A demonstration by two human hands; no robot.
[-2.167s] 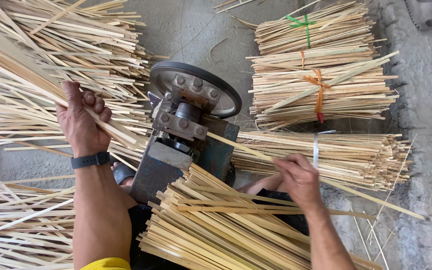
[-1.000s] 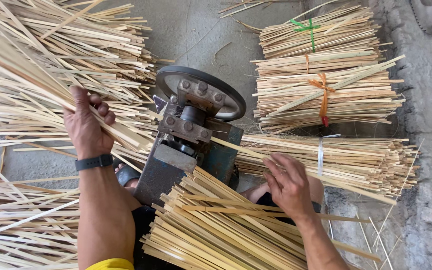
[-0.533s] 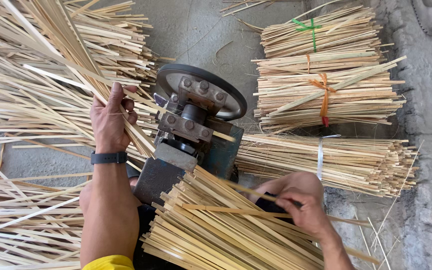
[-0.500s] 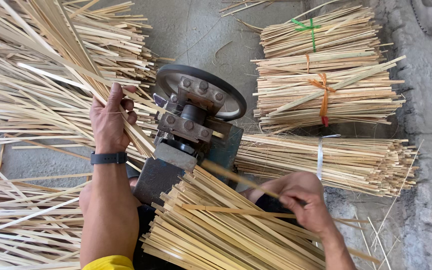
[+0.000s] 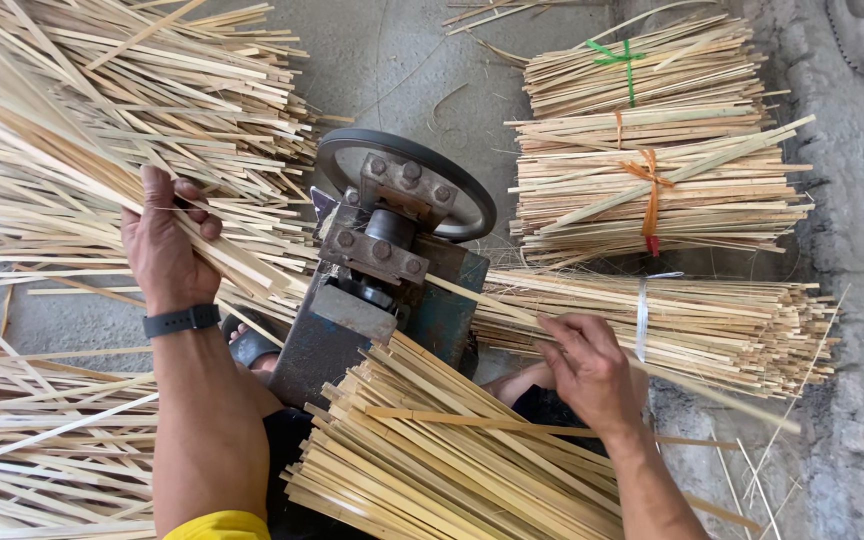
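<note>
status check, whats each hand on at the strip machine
Left hand closed on a bamboo strip slanting into the machine. Right hand pinching the strip's far end as it exits. Loose strips piled below; path clear.

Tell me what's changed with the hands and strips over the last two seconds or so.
The left hand slid along the strip toward the machine half a second ago, then drew back and grips it again. The right hand dipped to the pile on the lap, then rose to pinch the strip leaving the machine's far side. The tied bundles and loose strips stayed put.
</note>
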